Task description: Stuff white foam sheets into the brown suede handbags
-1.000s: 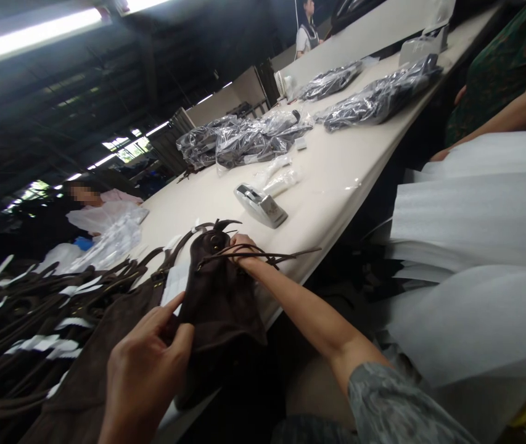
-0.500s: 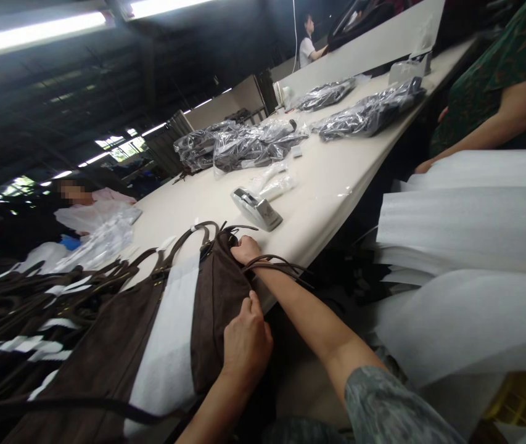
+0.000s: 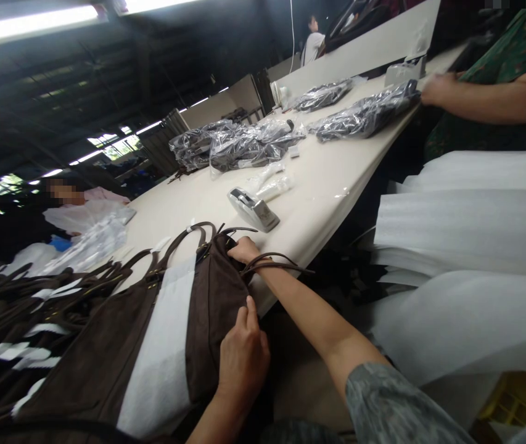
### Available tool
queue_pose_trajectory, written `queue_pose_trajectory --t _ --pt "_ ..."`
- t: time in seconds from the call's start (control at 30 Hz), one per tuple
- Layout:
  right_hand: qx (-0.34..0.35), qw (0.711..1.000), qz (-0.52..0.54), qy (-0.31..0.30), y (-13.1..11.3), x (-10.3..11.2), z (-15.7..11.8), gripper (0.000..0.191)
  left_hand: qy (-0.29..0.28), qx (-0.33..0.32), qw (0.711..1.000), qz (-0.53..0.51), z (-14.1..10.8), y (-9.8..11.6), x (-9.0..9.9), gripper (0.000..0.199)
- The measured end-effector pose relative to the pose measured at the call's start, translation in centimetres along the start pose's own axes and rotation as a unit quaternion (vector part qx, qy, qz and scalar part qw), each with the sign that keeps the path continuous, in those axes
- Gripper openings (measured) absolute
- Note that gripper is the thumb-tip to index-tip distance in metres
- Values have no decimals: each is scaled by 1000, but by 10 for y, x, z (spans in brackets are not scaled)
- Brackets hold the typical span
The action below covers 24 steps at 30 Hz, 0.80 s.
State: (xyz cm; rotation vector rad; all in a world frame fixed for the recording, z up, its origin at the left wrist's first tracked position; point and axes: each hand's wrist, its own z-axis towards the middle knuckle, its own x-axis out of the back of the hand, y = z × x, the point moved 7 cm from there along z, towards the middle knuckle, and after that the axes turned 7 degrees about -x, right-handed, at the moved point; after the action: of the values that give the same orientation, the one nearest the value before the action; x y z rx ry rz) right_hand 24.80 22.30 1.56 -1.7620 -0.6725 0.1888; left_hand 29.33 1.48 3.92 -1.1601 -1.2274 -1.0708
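Observation:
A dark brown handbag [image 3: 219, 302] lies tilted at the front of the table, with a white wrap band [image 3: 163, 339] around its body. My left hand [image 3: 244, 348] is closed on the bag's near side edge, its fingertips along the seam. Farther up, my right hand [image 3: 244, 250] grips the upper end of the bag near its opening; some of its fingers are hidden there. Thin brown straps [image 3: 276, 264] hang over my right wrist. The bag's looped handles [image 3: 189, 234] stand up at the top edge.
A tape dispenser [image 3: 253, 209] sits just beyond the bag. Plastic-wrapped bags [image 3: 253, 145] lie farther along the white table [image 3: 332, 179]. More brown bags [image 3: 59, 314] crowd the left. White sheets [image 3: 466, 228] are stacked right; co-workers stand at right [image 3: 498, 98] and left [image 3: 87, 203].
The view shifts slightly. Both my hands keep their hold on the bag, with the left a little lower along its edge. The right co-worker's hand has risen towards the wrapped bag.

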Motion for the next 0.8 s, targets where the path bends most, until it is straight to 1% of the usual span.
queue_pose_trajectory --t 0.1,0.13,0.2,0.27,0.3,0.33,0.37,0.43,0.5,0.53,0.57,0.6,0.67,0.73,0.8 --pt "6 999 -33 36 -2 -1 -1 15 43 -18 999 28 -11 6 -6 57" --pt "10 998 -41 43 -2 -2 -2 16 71 -18 997 18 -16 6 -5 57" --pt "21 997 -52 55 -2 -2 -6 19 146 -11 989 -30 -25 3 2 58" --pt "40 994 -63 75 -1 0 -11 30 219 -1 972 -89 -32 -4 11 57" --pt "54 992 -69 89 -1 2 -15 36 244 3 963 -115 -35 -8 15 57" --pt "69 989 -74 106 -1 5 -20 41 256 8 957 -136 -36 -13 18 58" --pt "85 986 -76 124 0 9 -26 43 255 14 954 -154 -35 -17 18 58" --pt "119 977 -58 165 2 18 -40 38 241 28 953 -182 -34 -25 17 57" --pt "138 972 9 191 8 27 -56 30 230 37 952 -196 -33 -29 16 54" --pt "137 971 61 188 13 28 -63 28 228 37 952 -200 -33 -30 15 52" --pt "124 970 123 168 20 27 -69 28 228 36 952 -203 -33 -30 15 51" --pt "102 969 184 132 27 22 -74 28 228 34 951 -206 -33 -29 14 50" --pt "59 957 282 37 37 5 -85 25 226 29 951 -212 -34 -27 11 49" --pt "40 939 340 -31 42 -10 -98 21 230 16 949 -217 -34 -24 10 47" --pt "39 923 376 -77 44 -17 -111 19 241 -3 946 -217 -34 -21 11 46"
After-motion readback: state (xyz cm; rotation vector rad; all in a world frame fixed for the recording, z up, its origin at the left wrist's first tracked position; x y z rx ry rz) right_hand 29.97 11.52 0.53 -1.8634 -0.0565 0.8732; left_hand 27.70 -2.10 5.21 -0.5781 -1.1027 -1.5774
